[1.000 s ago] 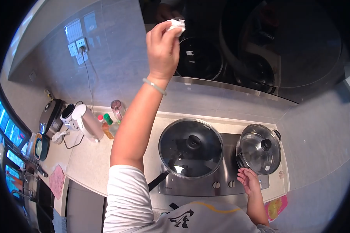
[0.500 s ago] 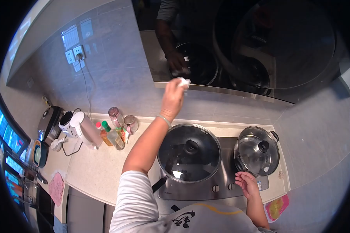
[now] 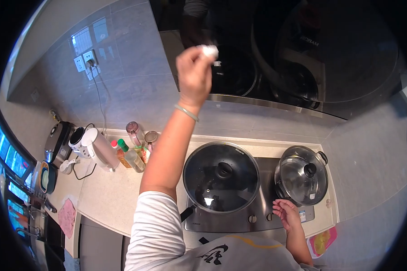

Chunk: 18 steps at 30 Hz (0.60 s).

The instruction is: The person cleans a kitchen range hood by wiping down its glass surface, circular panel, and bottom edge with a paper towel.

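My left hand (image 3: 194, 74) is raised in front of the dark glossy range hood (image 3: 348, 63), its fingers pinched round a crumpled white tissue (image 3: 209, 51). Whether the tissue touches the glass I cannot tell. My right hand (image 3: 288, 212) hangs by the near side of the lidded steel pot (image 3: 301, 180), holding nothing, its fingers loosely bent and a little apart. Left of that pot, a wide wok with a glass lid (image 3: 221, 192) sits on the gas stove (image 3: 262, 212).
Along the counter (image 3: 108, 194) at left stand a pale kettle (image 3: 97, 149), a rice cooker (image 3: 58, 142), sauce bottles (image 3: 133, 158) and a glass jar (image 3: 133, 132). A pink cloth (image 3: 67, 218) lies near the sink. The hood's lower edge (image 3: 267, 105) juts over the stove.
My left hand has moved up the hood's surface with the white tissue, from near the lower edge. My right hand has stayed by the pot. The view has shifted slightly.
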### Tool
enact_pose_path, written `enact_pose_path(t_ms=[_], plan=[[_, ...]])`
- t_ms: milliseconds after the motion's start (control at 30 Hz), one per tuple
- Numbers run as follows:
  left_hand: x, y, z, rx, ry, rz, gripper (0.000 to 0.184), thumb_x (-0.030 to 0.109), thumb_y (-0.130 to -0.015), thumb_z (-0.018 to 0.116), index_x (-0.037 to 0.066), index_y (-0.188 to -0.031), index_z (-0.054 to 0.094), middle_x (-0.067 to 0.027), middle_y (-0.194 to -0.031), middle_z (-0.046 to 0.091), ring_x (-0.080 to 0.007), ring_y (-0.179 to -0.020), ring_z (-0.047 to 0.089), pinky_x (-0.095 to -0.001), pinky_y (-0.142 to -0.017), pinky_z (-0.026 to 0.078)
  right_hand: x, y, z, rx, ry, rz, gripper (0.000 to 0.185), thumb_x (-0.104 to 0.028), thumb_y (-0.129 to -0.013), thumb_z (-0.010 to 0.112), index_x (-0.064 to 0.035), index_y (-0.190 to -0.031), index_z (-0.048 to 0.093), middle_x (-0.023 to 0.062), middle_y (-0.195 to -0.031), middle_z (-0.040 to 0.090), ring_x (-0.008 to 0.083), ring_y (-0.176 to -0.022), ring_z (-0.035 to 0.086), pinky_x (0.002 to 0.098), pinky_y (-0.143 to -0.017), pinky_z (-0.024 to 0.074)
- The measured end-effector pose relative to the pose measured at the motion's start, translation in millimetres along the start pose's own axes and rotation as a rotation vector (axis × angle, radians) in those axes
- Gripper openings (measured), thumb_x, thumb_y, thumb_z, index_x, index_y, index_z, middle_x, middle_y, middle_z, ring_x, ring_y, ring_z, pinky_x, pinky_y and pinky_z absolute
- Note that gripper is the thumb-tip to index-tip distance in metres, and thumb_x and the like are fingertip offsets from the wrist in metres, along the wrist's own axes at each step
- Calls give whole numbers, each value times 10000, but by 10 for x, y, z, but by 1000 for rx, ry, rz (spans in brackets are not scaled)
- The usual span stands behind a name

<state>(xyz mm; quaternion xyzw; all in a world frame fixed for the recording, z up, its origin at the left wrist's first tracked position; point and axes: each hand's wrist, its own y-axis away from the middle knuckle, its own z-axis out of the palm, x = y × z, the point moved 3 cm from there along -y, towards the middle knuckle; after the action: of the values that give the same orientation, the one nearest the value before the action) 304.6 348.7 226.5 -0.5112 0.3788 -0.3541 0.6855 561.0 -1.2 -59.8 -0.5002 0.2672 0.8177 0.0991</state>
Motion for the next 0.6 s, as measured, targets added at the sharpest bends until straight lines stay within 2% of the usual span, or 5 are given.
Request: enact_pose_path(t_ms=[133, 200, 400, 500, 600], plan=[[90, 816, 19, -408, 68, -150, 295, -104, -670, 621, 50, -920, 642, -133, -1032, 570, -317, -949, 548, -388, -812, 492, -12, -7, 60, -26, 9, -2, 166, -64, -911, 540, 17, -1026, 627, 135, -977, 677, 183, -828, 665, 299, -721, 560], [139, 795, -113, -362, 119, -200, 297, -109, -668, 625, 48, -920, 645, -137, -1032, 571, -317, -967, 552, -381, -828, 491, -22, -16, 59, -32, 19, -3, 166, -61, -911, 538, 17, -1028, 626, 135, -974, 677, 181, -828, 663, 297, -720, 559], [-175, -452, -384, 166, -45, 22, 279, -112, -697, 633, 62, -914, 650, -125, -1075, 559, -306, -992, 546, -377, -854, 461, -33, -35, 26, -15, 41, 15, 160, -51, -922, 530, 24, -1033, 618, 123, -977, 675, 149, -822, 657, 273, -717, 555], [-296, -441, -292, 120, -51, 22, 326, -141, -694, 631, 60, -951, 648, -136, -1065, 540, -285, -990, 551, -332, -838, 486, 15, -90, 16, -4, 26, 0, 162, -66, -914, 539, 15, -1024, 626, 128, -970, 676, 173, -825, 659, 300, -731, 554], [-269, -106, -227, 48, -48, -11, 271, -98, -677, 645, 56, -899, 638, -124, -1046, 557, -297, -942, 542, -367, -808, 451, 75, -111, 56, -26, 25, 24, 161, -71, -916, 542, 13, -1023, 627, 125, -972, 677, 171, -821, 658, 297, -732, 550]])
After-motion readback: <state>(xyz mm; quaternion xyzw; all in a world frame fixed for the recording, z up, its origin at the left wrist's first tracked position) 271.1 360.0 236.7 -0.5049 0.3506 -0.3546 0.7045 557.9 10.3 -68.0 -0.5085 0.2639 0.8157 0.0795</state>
